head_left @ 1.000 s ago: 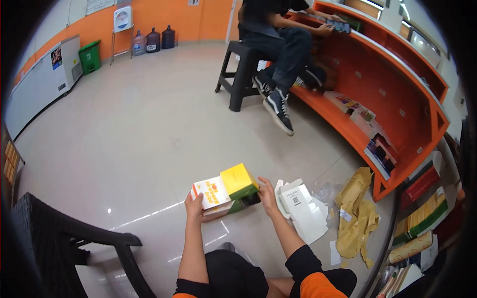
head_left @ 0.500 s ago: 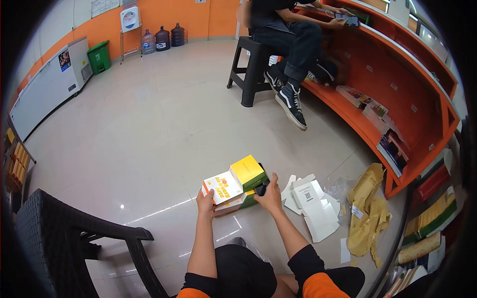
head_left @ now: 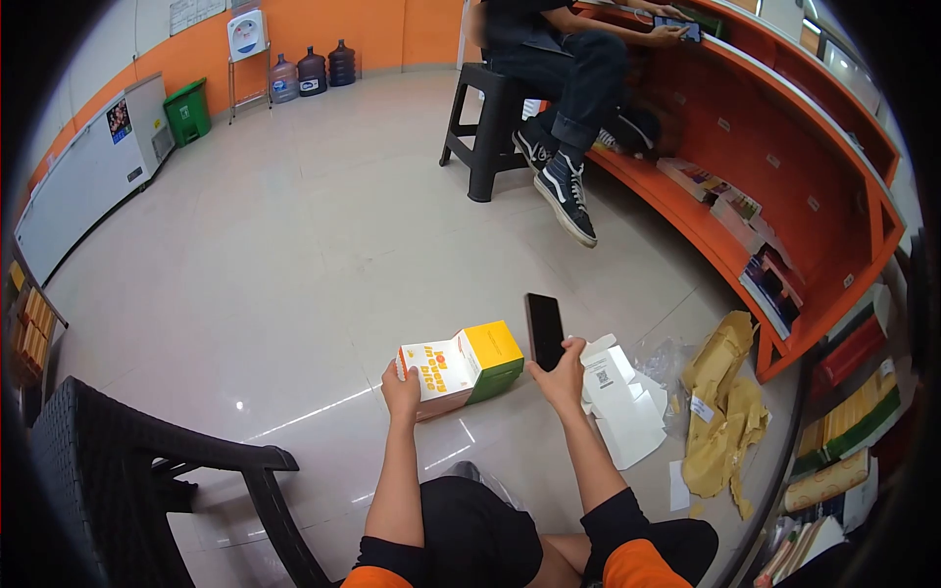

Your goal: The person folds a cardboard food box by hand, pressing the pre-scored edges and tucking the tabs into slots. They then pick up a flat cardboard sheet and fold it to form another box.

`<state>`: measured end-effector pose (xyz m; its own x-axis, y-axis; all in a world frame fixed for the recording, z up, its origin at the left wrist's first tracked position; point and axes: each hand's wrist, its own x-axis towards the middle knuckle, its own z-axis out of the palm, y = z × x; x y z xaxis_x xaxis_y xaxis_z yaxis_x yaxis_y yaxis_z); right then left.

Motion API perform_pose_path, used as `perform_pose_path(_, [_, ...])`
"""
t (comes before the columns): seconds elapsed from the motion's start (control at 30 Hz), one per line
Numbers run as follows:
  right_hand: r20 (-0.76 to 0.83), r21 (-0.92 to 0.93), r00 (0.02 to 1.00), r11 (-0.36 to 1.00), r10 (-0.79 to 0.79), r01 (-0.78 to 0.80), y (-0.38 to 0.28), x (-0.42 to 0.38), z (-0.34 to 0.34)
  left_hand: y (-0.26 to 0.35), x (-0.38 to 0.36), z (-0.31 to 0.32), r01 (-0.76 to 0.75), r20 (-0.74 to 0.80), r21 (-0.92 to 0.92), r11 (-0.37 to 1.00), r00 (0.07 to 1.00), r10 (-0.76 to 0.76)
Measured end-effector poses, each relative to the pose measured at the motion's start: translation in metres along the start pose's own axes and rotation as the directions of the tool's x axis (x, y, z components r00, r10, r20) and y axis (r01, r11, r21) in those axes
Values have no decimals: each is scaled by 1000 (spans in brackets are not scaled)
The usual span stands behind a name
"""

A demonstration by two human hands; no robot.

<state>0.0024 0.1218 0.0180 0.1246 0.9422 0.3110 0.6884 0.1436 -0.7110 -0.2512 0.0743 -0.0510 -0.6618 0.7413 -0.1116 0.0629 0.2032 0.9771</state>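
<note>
My left hand (head_left: 400, 394) is closed on the left end of a printed carton box (head_left: 441, 370), thumb on its white face with orange lettering. The carton's other end has a yellow top and a green side. To the right of it, my right hand (head_left: 559, 378) grips the lower end of a dark smartphone (head_left: 545, 328), its black face toward me. A gap shows between the phone and the carton. Beside my right hand, an unfolded white carton (head_left: 625, 416) lies on the floor.
Torn brown wrapping paper (head_left: 720, 412) and clear plastic lie at right, near an orange shelf unit (head_left: 745, 211) with books. A black chair (head_left: 108, 480) stands at lower left. Ahead, a person (head_left: 578, 88) sits on a black stool (head_left: 480, 127) holding a phone.
My right hand has moved right, away from the carton, bringing the smartphone into plain view. The carton's raised white and yellow parts have come down and sit straighter. My left hand stays on it.
</note>
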Motion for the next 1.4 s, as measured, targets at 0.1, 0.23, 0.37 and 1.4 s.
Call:
perform_pose_path(0.1, [21,75,994,991,-110,108,-25,-2,9,-1,0,3,24,-60,63,998,998,-20])
perform_pose_path(0.23, [312,-86,947,991,-75,107,-34,-11,39,4,-4,-1,-9,-81,207,978,996,27])
perform_pose_path(0.37, [337,-151,938,978,-86,144,-25,-23,51,33,-25,-9,17,-183,520,854,979,92])
perform_pose_path(1.4, [259,-498,830,805,494,-323,301,-76,-177,79,-181,75,-501,401,437,747,852,337])
